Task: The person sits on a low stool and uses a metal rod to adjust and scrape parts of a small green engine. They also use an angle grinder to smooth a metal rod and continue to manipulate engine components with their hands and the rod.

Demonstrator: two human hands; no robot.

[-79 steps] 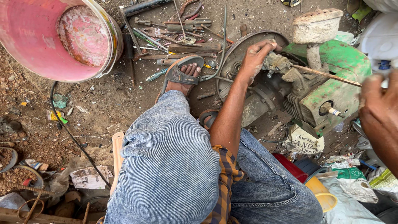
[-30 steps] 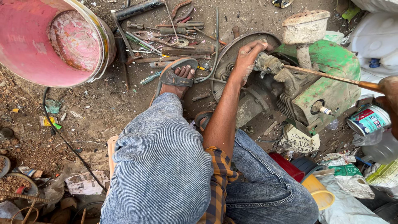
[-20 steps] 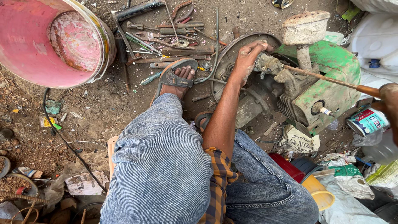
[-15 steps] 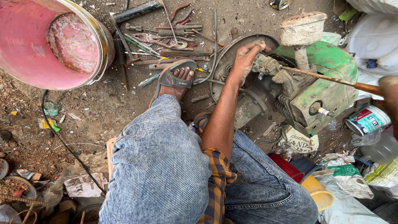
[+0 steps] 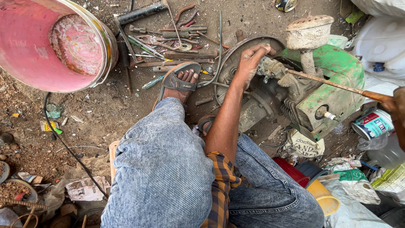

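Note:
A small green engine (image 5: pixel 339 82) lies on the dirt in front of me, its dark flywheel (image 5: pixel 229 67) facing left. My left hand (image 5: pixel 249 62) reaches out between my knees and grips the upper rim of the flywheel, fingers curled by the greasy shaft fitting (image 5: pixel 272 69). My right hand (image 5: pixel 398 112) shows only partly at the right edge. It holds the wooden handle of a long thin rod tool (image 5: pixel 333 83) whose tip rests on that fitting. A rusty round canister (image 5: pixel 309 31) stands on top of the engine.
A big pink bucket (image 5: pixel 38 46) fills the top left. Several wrenches and rods (image 5: pixel 177 36) lie scattered beyond my sandalled foot (image 5: pixel 182 81). A tin can (image 5: pixel 373 123), a red and a yellow container (image 5: pixel 322 196), white sacks (image 5: pixel 379 40) and a black cable (image 5: pixel 57 137) crowd the ground.
My right hand has slid further toward the right edge, still on the rod's handle. My left hand stays on the flywheel. The view has shifted slightly.

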